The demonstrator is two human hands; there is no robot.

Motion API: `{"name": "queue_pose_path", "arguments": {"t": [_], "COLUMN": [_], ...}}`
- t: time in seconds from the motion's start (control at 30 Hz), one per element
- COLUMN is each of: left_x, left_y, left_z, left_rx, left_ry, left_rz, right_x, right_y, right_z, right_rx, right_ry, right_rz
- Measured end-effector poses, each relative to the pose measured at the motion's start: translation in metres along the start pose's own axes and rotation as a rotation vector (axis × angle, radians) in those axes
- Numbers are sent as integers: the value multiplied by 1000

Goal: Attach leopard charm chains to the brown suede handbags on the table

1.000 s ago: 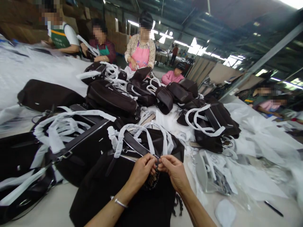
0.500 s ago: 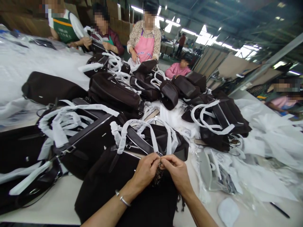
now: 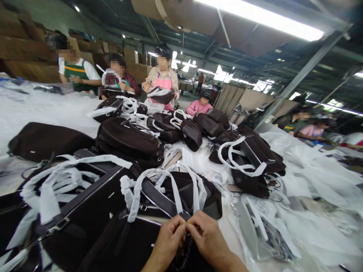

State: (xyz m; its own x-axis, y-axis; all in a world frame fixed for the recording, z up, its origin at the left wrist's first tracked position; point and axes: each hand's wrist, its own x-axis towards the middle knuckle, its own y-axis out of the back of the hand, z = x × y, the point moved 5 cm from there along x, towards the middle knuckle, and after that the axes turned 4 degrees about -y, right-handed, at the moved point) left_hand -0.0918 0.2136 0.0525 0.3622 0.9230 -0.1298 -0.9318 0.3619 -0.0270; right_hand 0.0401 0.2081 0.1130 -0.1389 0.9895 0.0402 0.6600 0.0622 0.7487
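My left hand (image 3: 170,240) and my right hand (image 3: 210,238) meet fingertip to fingertip over a dark brown handbag (image 3: 133,245) lying in front of me. Both are closed in a pinch. A dark, chain-like strand (image 3: 185,255) hangs from between them against the bag; the bit right at the fingertips is hidden. The handbag's silver zipper (image 3: 150,220) runs just left of my left hand. White-wrapped handles (image 3: 177,192) arch up just beyond my fingers.
Several more dark handbags (image 3: 127,141) with wrapped handles crowd the table to the left and ahead. Clear plastic and white wrapping (image 3: 320,234) spread over the right side, beside a grey bagged piece (image 3: 252,230). Co-workers, one in a pink apron (image 3: 163,84), stand or sit across the table.
The view has tilted up, so my hands and the bags sit lower in the picture. My hands stay pinched together. Across the table, the pink-aproned person now holds up a dark bag.
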Motion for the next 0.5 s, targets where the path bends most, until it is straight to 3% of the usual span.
{"name": "queue_pose_path", "arguments": {"t": [0.07,0.13,0.3,0.4,0.43,0.5], "left_x": [-1,-1,8,4,-4,-30], "left_y": [-1,-1,4,38,57,95], "left_z": [-6,-11,0,22,31,52], "left_rx": [7,78,412,542,598,817], "left_ry": [-5,-36,-253,-376,-399,-428], "left_rz": [10,35,6,141,263,482], "right_x": [-3,-4,2,-12,-22,-45], "right_y": [-6,-15,-11,22,34,49], "right_z": [-3,-1,21,40,48,65], "right_rx": [-118,-158,107,212,204,213], "right_ry": [151,210,-66,-264,-333,-480], "right_rz": [26,15,-20,119,160,109]}}
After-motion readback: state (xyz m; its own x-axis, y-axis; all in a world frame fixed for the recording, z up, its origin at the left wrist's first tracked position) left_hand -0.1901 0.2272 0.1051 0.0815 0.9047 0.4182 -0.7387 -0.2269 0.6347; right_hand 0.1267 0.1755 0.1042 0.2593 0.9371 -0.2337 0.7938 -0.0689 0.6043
